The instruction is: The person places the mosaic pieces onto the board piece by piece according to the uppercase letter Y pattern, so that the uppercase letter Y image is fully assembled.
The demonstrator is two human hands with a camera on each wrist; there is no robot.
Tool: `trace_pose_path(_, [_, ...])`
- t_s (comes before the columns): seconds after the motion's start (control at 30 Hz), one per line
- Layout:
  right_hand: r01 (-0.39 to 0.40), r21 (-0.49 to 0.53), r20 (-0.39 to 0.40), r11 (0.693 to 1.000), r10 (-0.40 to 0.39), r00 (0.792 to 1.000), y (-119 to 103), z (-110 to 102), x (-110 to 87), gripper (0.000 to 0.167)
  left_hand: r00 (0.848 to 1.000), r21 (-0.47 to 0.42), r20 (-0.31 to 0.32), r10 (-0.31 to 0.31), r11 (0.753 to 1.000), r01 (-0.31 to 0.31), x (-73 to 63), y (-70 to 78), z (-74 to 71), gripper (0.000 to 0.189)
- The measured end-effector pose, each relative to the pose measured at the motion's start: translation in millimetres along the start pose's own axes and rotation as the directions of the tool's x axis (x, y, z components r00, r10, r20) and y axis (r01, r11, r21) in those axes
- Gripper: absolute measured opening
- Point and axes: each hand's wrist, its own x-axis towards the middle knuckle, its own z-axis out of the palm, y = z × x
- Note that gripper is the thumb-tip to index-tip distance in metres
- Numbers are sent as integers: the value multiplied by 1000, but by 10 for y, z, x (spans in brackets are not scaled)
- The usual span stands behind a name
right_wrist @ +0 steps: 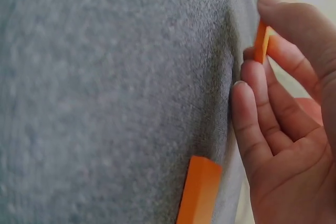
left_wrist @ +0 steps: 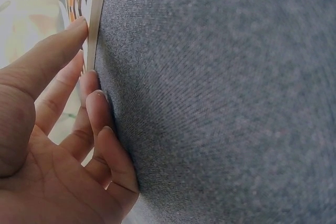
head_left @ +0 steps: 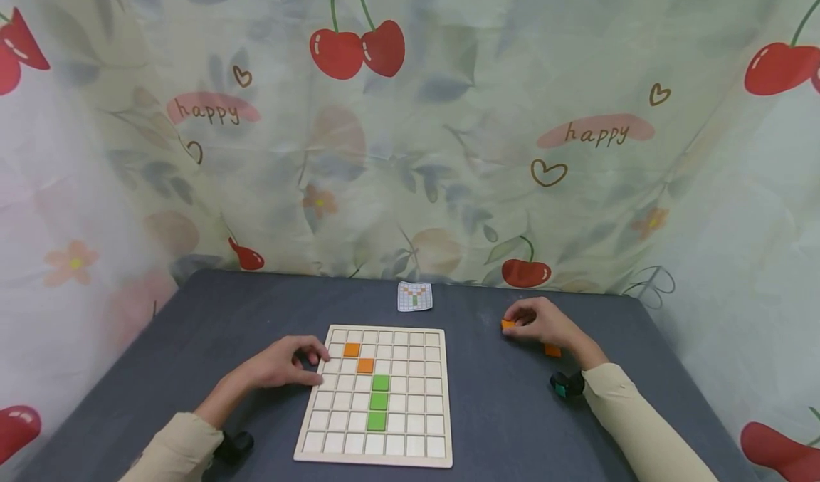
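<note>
A pale wooden grid board (head_left: 371, 460) lies on the table. Two orange tiles (head_left: 351, 349) sit diagonally in its upper left cells, and below them three green tiles (head_left: 379, 401) form a column. My left hand (head_left: 285, 362) rests at the board's left edge, thumb and fingertips touching the rim, fingers loosely bent. Right of the board, my right hand (head_left: 541, 322) pinches an orange square tile (right_wrist: 261, 43) between thumb and fingers, low over the table. Another orange tile (head_left: 552, 351) lies beside that wrist, partly hidden in the head view.
A small card (head_left: 415, 297) with a coloured grid pattern in orange and green lies behind the board. The dark grey table (head_left: 493, 411) is bounded at the back and sides by a printed curtain (head_left: 448, 147).
</note>
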Motion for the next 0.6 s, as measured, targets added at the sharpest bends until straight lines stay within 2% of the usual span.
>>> trace_pose_path(0.23, [7, 66, -33, 998, -5, 999, -42, 35, -12, 26, 1000, -3, -4, 13, 1000, -13, 11, -29, 2, 28])
trace_pose_path(0.6, [63, 123, -71, 990, -54, 996, -109, 113, 5, 25, 1000, -10, 6, 22, 1000, -21, 1, -18, -6, 28])
